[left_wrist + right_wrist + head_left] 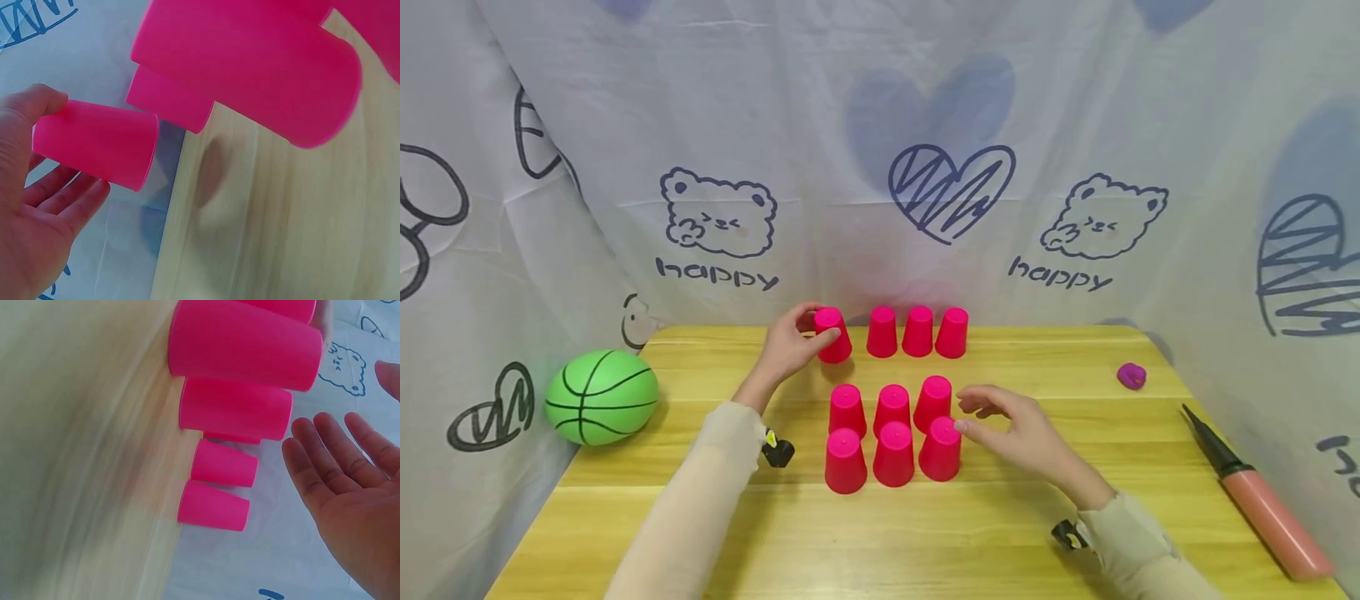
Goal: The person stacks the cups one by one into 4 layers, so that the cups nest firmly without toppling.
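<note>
My left hand (793, 342) grips a bright pink cup (832, 337), mouth down, at the back of the table, thumb on the near side and fingers behind. In the left wrist view this pink cup (97, 144) hangs clear of the wood, its shadow falling below. To its right, three matching cups (917, 333) stand upside down in a row. Nearer the front, two rows of three upside-down cups (893, 454) sit close together. My right hand (1018, 429) hovers just right of these, relaxed fingers apart, and the right wrist view shows its palm (362, 519) holding nothing.
A green ball (601, 397) with black lines sits at the table's left edge. On the right lie a small purple object (1131, 376) and a pink hand pump (1262, 500) with a black nozzle. Printed white cloth (835, 125) hangs behind the wooden table (1000, 533).
</note>
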`<state>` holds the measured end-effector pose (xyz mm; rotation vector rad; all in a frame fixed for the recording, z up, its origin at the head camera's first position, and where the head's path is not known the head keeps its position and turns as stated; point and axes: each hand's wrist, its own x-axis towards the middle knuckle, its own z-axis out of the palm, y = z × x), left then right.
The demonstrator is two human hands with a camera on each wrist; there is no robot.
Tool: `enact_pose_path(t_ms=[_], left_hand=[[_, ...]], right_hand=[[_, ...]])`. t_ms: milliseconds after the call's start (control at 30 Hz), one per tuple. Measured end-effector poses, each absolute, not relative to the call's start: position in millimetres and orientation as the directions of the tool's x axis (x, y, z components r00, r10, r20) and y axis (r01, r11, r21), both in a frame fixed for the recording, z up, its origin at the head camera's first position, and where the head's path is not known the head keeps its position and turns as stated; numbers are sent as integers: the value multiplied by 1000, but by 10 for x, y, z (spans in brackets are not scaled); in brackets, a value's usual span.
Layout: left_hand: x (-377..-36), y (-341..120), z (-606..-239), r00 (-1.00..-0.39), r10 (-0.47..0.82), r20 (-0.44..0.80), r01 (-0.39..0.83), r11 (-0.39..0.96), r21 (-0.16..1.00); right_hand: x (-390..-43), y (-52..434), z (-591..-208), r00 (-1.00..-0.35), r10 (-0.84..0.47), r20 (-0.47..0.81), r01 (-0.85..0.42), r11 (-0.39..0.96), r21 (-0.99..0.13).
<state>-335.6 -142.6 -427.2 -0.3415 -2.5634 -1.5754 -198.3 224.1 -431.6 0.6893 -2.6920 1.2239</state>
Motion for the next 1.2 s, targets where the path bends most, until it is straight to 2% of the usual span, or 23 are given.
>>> enact_pose_path(t_ms=[467, 933, 1200], left_hand=[[-3553, -1321, -4367, -980, 108, 165, 196, 432, 880], [-3739, -1190, -4390, -980, 102, 170, 198, 440, 876], [-3808, -1143, -4427, -986, 99, 136, 166, 468, 868]], right_hand=[[-1870, 2162, -4425, -859, -431, 275, -491, 540, -684], [-1882, 2131, -4472, -878, -437, 198, -441, 575, -689], [-1888, 2122, -4492, -872, -446, 202, -455, 585, -671]])
